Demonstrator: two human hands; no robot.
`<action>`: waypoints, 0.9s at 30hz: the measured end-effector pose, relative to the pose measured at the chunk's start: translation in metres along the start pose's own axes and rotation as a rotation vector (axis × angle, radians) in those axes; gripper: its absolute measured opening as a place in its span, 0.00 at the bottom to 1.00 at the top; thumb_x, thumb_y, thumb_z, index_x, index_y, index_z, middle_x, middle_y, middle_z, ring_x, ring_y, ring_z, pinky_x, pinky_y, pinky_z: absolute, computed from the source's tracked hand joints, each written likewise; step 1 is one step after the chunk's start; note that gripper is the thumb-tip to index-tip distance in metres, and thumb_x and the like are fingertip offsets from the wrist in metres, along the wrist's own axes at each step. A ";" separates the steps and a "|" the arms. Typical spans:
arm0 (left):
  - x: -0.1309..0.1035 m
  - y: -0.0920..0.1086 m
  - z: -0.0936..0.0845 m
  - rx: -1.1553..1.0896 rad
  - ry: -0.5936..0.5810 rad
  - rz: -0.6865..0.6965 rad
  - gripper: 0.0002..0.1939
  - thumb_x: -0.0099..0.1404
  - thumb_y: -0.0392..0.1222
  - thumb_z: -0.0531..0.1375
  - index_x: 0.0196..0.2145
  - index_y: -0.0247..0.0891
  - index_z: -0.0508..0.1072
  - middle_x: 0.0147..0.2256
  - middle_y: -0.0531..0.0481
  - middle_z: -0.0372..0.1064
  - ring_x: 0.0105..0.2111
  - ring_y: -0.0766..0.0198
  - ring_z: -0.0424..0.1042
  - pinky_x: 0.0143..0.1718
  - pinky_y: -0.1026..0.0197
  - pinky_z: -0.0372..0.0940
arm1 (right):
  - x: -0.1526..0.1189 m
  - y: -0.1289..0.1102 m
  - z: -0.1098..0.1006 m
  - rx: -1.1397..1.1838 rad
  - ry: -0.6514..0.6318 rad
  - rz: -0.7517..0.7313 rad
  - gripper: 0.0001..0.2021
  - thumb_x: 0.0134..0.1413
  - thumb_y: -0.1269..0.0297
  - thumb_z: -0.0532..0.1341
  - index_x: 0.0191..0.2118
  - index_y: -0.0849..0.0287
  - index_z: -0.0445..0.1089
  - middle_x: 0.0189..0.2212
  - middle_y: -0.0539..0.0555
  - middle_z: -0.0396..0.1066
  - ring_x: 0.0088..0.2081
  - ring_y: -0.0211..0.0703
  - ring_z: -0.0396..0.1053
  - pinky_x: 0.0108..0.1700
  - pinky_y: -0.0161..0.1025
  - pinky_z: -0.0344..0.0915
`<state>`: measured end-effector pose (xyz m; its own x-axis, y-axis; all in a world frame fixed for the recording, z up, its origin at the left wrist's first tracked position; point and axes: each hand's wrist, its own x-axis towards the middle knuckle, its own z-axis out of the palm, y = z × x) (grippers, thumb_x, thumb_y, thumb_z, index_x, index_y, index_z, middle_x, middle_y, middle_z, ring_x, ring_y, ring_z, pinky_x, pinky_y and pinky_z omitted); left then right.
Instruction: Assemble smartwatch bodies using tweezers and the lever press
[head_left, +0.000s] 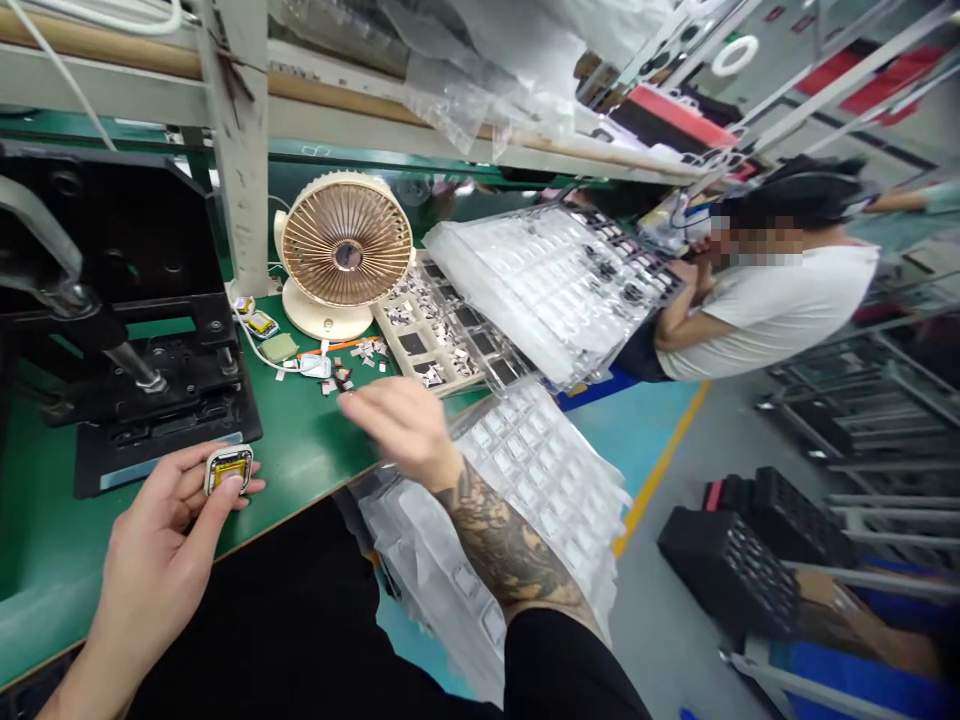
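Observation:
My left hand (169,540) holds a small square device (229,470) with a pale rim and a yellow part inside, the thumb resting on its face. It is above the front edge of the green table (300,440). My right hand (401,425) reaches over the table near small loose pieces (341,378); its fingers are blurred, and whether they hold anything is hidden. Beyond the pieces lie a white connector on a cable (315,364) and a pale green pad (279,347).
A black press (150,380) stands at the left. Behind the loose pieces is a cream fan (346,255). A compartment tray (427,340) and stacked clear plastic trays (547,290) extend rightward. A person in a white shirt (787,310) sits at the right.

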<state>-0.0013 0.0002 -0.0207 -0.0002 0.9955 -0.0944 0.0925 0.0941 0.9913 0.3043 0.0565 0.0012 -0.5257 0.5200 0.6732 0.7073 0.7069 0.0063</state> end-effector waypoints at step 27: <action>-0.010 0.002 0.000 0.071 -0.011 0.052 0.20 0.78 0.58 0.68 0.57 0.45 0.73 0.52 0.41 0.86 0.50 0.45 0.87 0.54 0.46 0.80 | 0.053 0.174 0.022 -0.121 -0.269 0.756 0.12 0.68 0.71 0.60 0.44 0.61 0.83 0.48 0.62 0.82 0.47 0.51 0.75 0.58 0.45 0.70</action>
<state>-0.0011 -0.0100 -0.0175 0.0170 0.9989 -0.0444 0.1625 0.0411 0.9858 0.3894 0.2180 0.0221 0.0298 0.9446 0.3267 0.9550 0.0696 -0.2883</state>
